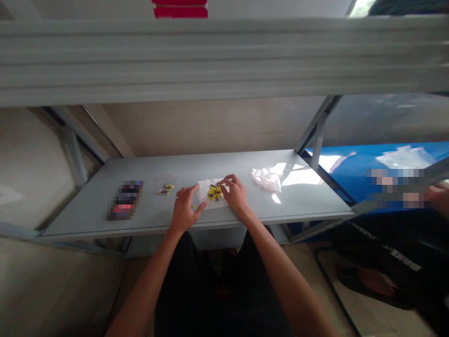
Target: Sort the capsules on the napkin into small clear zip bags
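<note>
A grey shelf (210,164) runs across the view beneath a thick grey beam (210,61), with a beige wall (210,124) behind; reading the scene as a clock centred on the pile, twelve points away from the person. The pile (214,192), small yellow and dark pieces, lies on a white sheet (204,187) near the shelf's front edge; the left hand (185,208) is at nine o'clock, thumb and forefinger spread apart, the forefinger's tip at the sheet's edge; a loose piece (192,206) sits in that gap, at eight. The right hand (234,193) is at three, fingers bent down at the pile's edge; I cannot tell whether they pinch a piece; the two hands are apart, the pile between them.

Farther out at nine lies a small clear bag (166,188) with a few yellow pieces, and beyond it a pixelated dark item (125,201); near two to three rests a heap of clear bags (266,179); well out at three is a blue table (365,161) bearing white plastic (405,157), with another person's hand (440,197) beside it.
</note>
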Available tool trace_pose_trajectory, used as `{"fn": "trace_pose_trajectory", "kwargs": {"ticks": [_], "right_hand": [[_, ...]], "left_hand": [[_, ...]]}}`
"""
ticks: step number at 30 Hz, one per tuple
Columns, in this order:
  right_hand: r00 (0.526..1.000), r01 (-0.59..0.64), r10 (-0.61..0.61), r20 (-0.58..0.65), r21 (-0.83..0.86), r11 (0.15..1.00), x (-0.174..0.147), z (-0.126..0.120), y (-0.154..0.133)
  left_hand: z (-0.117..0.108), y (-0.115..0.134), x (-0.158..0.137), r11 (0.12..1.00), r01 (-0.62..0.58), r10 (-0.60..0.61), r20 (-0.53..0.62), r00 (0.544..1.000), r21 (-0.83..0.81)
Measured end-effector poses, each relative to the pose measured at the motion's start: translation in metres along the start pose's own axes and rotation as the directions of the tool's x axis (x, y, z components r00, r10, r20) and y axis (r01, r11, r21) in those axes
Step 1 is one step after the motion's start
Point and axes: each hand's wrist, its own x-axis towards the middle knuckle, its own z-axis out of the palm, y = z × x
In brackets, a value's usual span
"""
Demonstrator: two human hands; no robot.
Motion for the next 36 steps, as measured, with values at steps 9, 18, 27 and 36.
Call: {"fn": "trace_pose_trajectory", "kwargs": {"ticks": [9, 18, 27, 36], "right_hand": [[0.953, 0.217, -0.283, 0.103, 0.415, 0.883, -0.006, 0.0, -0.045], [0.997, 0.035, -0.011, -0.075, 0.333, 0.942, 0.0, -0.013, -0.015], [0.994, -0.002, 0.001, 0.109, 0.015, 1.0, -0.009, -0.02, 0.013], [0.987, -0.002, 0.016, 0.157, -0.088, 0.996, -0.012, -0.012, 0.014]], "left_hand": [[-0.001, 0.0, -0.001, 0.999, -0.041, 0.041, 0.0, 0.999, -0.016], [0.0, -0.005, -0.001, 0.998, 0.03, -0.035, -0.088, 0.995, -0.052], [0.003, -0.011, 0.001, 0.989, 0.105, -0.105, 0.002, 0.994, -0.106], [0.001, -0.008, 0.002, 0.985, 0.105, -0.104, 0.016, 0.994, -0.137]]}}
